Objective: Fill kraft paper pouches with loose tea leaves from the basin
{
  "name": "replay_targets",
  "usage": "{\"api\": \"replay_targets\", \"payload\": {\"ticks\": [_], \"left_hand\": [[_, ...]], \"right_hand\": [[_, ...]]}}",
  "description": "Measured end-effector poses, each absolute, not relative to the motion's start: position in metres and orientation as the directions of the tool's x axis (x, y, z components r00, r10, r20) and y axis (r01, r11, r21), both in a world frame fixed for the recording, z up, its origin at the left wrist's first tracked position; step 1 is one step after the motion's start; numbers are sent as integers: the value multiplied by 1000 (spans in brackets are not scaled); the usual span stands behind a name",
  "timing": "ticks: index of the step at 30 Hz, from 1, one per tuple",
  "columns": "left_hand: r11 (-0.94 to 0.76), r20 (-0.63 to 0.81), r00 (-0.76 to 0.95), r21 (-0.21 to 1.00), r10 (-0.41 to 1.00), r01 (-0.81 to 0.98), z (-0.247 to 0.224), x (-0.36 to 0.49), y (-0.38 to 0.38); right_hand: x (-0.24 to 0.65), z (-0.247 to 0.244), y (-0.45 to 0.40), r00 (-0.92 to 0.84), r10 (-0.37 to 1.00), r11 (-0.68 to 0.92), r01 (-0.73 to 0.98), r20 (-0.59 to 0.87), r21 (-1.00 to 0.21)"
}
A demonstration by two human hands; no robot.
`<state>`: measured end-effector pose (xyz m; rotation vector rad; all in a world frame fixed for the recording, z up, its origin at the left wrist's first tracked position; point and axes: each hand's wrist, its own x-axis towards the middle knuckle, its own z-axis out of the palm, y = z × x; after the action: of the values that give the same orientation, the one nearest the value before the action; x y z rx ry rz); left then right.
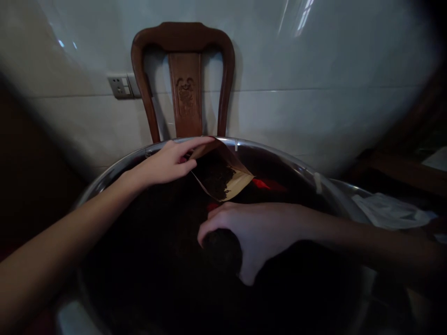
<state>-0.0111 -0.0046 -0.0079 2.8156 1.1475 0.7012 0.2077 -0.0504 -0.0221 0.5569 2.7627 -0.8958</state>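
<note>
My left hand [172,160] grips the back edge of a brown paper pouch [240,181], fingers outside and thumb near its mouth. The pouch is tilted open toward me, with dark, loose, dried leaf-like bits [220,181] inside. Just in front of it, my right hand [249,232] curves palm down, thumb and fingers bent around a roundish dark clump [222,250]. Deep shadow blurs the clump's outline. Both hands are over a wide round metal basin [286,160], whose dark contents are hard to make out.
Behind the basin stands a carved wooden chair [185,39] against a tiled wall [314,60] with a socket plate [120,87]. Something red [261,184] shows beside the pouch. A whitish plastic bag [391,210] lies at the right, outside the basin.
</note>
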Motion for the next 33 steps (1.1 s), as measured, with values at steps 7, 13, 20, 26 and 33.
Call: {"api": "replay_targets", "payload": {"ticks": [7, 13, 20, 26, 33], "left_hand": [[-735, 378, 639, 207, 669, 646, -9, -10, -6], [-707, 351, 622, 217, 700, 673, -4, -9, -7], [-690, 340, 609, 215, 717, 692, -1, -6, -10], [-702, 357, 614, 222, 704, 676, -3, -7, -8], [-693, 407, 588, 184, 699, 697, -2, -12, -4]], "right_hand": [[182, -9, -44, -909, 197, 780, 372, -367, -503], [188, -14, -32, -898, 135, 695, 386, -418, -607], [205, -11, -16, -835, 208, 624, 514, -509, -588], [214, -5, -7, -781, 294, 646, 587, -551, -488], [237, 9, 3, -822, 332, 679, 549, -462, -488]]}}
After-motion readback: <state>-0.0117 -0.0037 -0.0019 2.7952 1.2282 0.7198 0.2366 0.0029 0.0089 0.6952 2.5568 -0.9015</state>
